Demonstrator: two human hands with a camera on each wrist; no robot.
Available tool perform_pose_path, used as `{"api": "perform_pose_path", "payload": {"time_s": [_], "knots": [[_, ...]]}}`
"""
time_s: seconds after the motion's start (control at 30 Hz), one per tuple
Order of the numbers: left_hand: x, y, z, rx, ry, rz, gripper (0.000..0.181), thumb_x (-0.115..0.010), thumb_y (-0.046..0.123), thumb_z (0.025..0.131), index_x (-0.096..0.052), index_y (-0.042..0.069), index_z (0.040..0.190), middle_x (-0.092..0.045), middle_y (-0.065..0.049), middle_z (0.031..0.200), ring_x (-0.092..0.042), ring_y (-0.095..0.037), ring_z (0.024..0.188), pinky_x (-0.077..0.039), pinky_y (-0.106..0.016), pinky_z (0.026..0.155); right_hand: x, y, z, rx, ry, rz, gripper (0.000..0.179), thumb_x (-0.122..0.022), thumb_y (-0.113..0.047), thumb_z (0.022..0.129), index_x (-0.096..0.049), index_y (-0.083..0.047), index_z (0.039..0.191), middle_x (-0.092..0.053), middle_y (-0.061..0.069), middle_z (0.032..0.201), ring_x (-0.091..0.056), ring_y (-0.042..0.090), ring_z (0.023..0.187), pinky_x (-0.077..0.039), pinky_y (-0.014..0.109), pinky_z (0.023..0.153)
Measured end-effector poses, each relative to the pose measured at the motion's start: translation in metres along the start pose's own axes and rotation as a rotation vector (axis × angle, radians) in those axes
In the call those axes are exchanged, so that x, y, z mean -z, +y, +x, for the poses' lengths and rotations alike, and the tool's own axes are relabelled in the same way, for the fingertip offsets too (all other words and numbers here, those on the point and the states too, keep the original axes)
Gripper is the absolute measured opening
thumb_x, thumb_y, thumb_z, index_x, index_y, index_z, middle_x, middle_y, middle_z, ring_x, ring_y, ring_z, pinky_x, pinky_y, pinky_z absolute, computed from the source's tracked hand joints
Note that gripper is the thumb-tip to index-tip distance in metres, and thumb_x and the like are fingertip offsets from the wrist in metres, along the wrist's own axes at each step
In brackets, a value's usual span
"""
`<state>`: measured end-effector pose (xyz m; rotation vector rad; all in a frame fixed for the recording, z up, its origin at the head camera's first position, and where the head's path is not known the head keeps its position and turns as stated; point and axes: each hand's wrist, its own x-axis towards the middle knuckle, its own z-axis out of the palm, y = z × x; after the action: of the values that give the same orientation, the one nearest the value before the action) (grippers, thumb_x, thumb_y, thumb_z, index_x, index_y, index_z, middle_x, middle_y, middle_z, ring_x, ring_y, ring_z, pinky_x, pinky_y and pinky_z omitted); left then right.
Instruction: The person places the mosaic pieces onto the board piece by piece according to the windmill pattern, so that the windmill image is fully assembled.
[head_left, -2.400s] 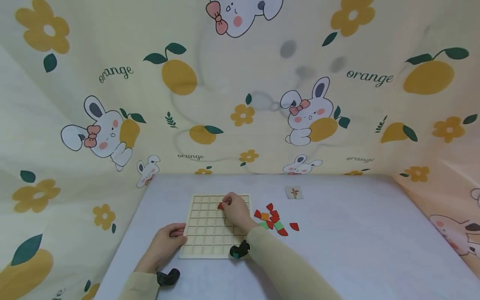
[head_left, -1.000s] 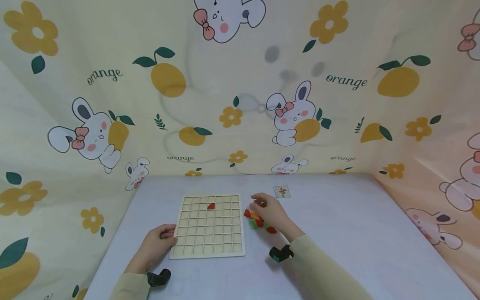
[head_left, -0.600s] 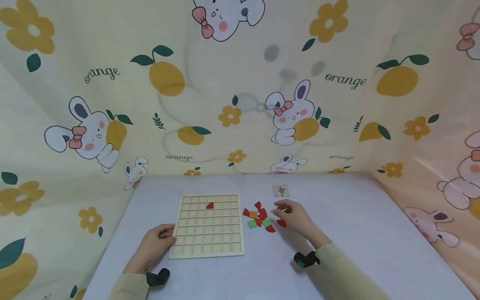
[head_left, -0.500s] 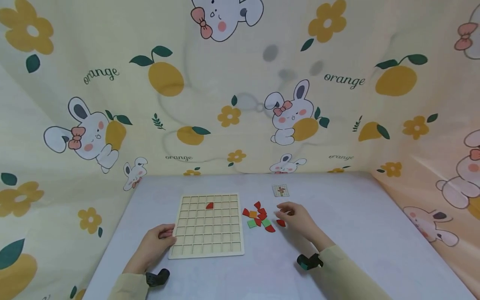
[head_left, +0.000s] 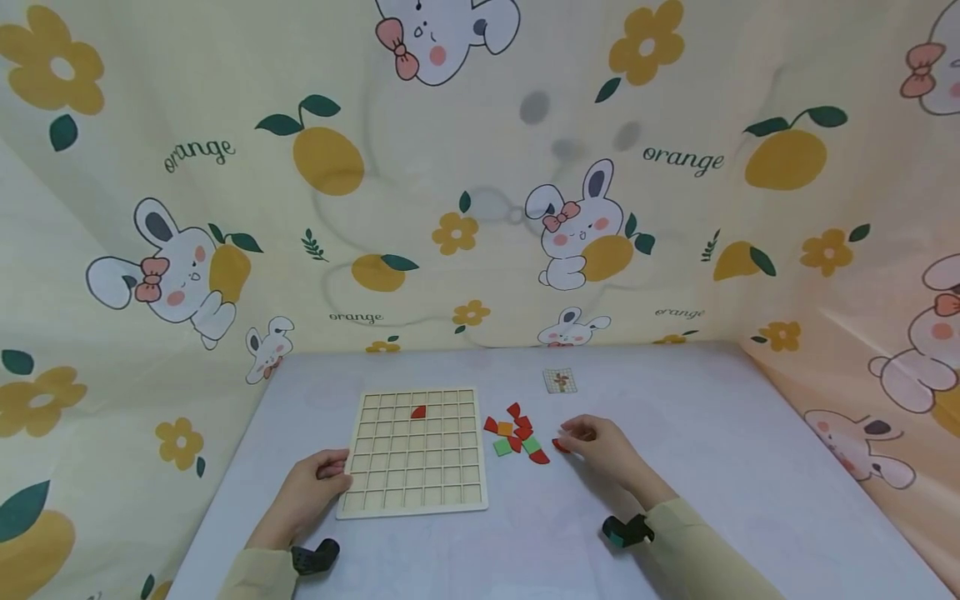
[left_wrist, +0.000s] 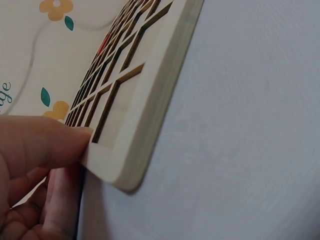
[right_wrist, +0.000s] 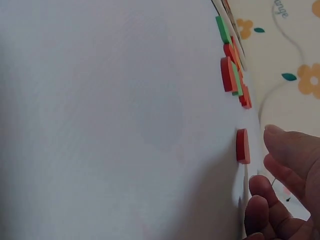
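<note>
The left hand holds the near left edge of a cream grid board, its thumb on the rim and its other fingers curled at the side. One red quarter-round tile lies in an upper cell of the board. At the right, the right hand hovers with bent fingers over a lone red tile. That red tile rests on the table in the right wrist view, with a gap between it and the thumb and fingertips.
Several loose tiles lie in a cluster between board and right hand: red ones, an orange square and green squares. Behind them is a small pattern card. A printed cloth hangs around the white table.
The right hand let go of a red tile on the board, moved right past the cluster, then lowered to the lone red tile. The left hand stays at the board's edge.
</note>
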<state>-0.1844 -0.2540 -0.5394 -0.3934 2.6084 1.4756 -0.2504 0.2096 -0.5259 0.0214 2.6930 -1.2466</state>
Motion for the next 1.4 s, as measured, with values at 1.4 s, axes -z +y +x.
{"api": "perform_pose_path", "payload": {"time_s": [1.4], "knots": [[-0.0006,0.0002,-0.0005,0.004,0.010,-0.003,0.047,-0.069,0.008,0.083,-0.058,0.003,0.128,-0.061,-0.008,0.110,-0.053,-0.022,0.101,-0.046,-0.037,0.086,-0.0041,0.0047,-0.0024,0.032,0.009,-0.079,0.021,-0.076,-0.029,0.084,-0.065,-0.017,0.098,-0.058,0.001,0.093,-0.050,0.021,0.088,-0.045,0.034,0.075]]}}
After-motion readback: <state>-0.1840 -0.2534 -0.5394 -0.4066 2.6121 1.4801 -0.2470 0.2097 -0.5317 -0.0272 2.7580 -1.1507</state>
